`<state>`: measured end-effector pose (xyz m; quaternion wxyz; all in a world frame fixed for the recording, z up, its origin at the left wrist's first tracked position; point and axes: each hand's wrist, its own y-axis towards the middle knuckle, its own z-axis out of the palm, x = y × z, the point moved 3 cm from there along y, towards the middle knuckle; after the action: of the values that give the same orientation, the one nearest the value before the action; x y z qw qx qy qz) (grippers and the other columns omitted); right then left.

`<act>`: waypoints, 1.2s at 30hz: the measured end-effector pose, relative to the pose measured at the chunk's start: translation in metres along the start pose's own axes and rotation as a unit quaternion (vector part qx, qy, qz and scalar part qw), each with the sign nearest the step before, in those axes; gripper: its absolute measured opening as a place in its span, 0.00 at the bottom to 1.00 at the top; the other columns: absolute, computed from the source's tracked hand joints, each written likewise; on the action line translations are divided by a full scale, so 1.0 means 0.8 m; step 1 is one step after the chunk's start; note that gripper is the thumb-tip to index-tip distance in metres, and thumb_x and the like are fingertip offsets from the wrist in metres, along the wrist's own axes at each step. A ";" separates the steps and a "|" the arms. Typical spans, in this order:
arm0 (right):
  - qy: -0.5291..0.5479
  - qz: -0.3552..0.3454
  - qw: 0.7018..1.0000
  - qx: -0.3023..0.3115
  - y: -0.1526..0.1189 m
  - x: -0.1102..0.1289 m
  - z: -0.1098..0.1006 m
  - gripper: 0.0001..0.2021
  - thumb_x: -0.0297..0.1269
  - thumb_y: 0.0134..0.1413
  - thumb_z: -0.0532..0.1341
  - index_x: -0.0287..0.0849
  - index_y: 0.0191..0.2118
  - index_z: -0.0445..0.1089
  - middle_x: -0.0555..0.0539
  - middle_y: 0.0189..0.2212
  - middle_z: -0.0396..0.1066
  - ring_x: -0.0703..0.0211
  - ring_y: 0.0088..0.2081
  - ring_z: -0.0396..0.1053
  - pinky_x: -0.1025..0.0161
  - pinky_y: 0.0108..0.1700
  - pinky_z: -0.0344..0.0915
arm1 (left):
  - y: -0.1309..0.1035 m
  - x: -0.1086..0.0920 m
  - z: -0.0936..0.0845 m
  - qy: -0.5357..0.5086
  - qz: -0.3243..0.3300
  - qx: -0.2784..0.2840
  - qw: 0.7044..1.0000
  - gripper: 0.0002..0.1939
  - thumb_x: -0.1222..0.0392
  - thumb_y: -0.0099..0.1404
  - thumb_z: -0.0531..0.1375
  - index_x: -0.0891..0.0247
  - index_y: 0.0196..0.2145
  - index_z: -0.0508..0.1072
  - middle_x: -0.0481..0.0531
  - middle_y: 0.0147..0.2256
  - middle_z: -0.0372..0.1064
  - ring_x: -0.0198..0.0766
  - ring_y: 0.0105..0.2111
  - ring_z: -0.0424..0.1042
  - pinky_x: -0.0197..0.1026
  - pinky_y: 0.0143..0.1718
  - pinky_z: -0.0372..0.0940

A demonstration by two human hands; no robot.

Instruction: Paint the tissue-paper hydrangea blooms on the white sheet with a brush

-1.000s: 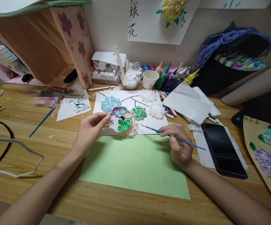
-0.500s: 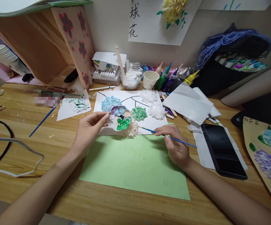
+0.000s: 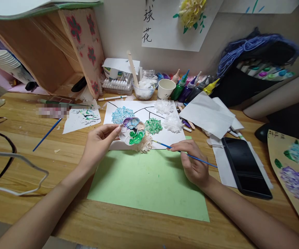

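The left hand [image 3: 97, 141] is pinching the rim of the paint palette [image 3: 132, 132] over the white card [image 3: 170, 138], likely to keep the paint close to the brush [image 3: 163, 144]. The right hand [image 3: 194, 163] is pinching that brush like a pen, seemingly for control, its tip pointing towards ten o'clock. From the palette, the blue flower [image 3: 123, 114] is lying at eleven o'clock.

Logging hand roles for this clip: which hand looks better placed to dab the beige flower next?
Probably the right hand: it holds the blue paintbrush, whose tip points toward the beige flower. The left hand is occupied with the paint palette, which partly covers that flower from view.
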<state>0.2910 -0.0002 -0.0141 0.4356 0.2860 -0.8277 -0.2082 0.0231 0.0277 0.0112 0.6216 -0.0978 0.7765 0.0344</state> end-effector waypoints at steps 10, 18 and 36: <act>-0.006 -0.017 1.000 0.010 0.001 0.005 0.002 0.12 0.28 0.59 0.50 0.46 0.41 0.70 0.47 0.33 0.75 0.55 0.37 0.70 0.57 0.38 0.65 | 0.001 0.004 0.000 -0.007 0.000 0.004 1.000 0.19 0.46 0.53 0.65 0.63 0.36 0.78 0.52 0.34 0.76 0.39 0.35 0.74 0.39 0.39 0.71; 0.009 -0.033 0.999 -0.011 -0.006 0.003 -0.001 0.16 0.33 0.62 0.47 0.48 0.50 0.67 0.46 0.42 0.75 0.52 0.45 0.71 0.53 0.44 0.66 | -0.002 0.000 0.006 -0.006 0.003 0.005 1.000 0.17 0.47 0.53 0.66 0.63 0.34 0.78 0.53 0.35 0.77 0.41 0.35 0.75 0.40 0.38 0.72; -0.020 -0.040 0.998 0.047 0.002 0.010 0.008 0.17 0.32 0.62 0.47 0.48 0.54 0.64 0.45 0.45 0.74 0.53 0.47 0.69 0.54 0.45 0.67 | -0.008 -0.003 0.011 0.013 0.041 0.020 0.999 0.15 0.48 0.55 0.65 0.61 0.34 0.78 0.53 0.36 0.78 0.41 0.36 0.75 0.40 0.39 0.71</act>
<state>0.2815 -0.0033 -0.0118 0.3965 0.3350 -0.8329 -0.1918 0.0331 0.0230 0.0119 0.6115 -0.0539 0.7882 0.0424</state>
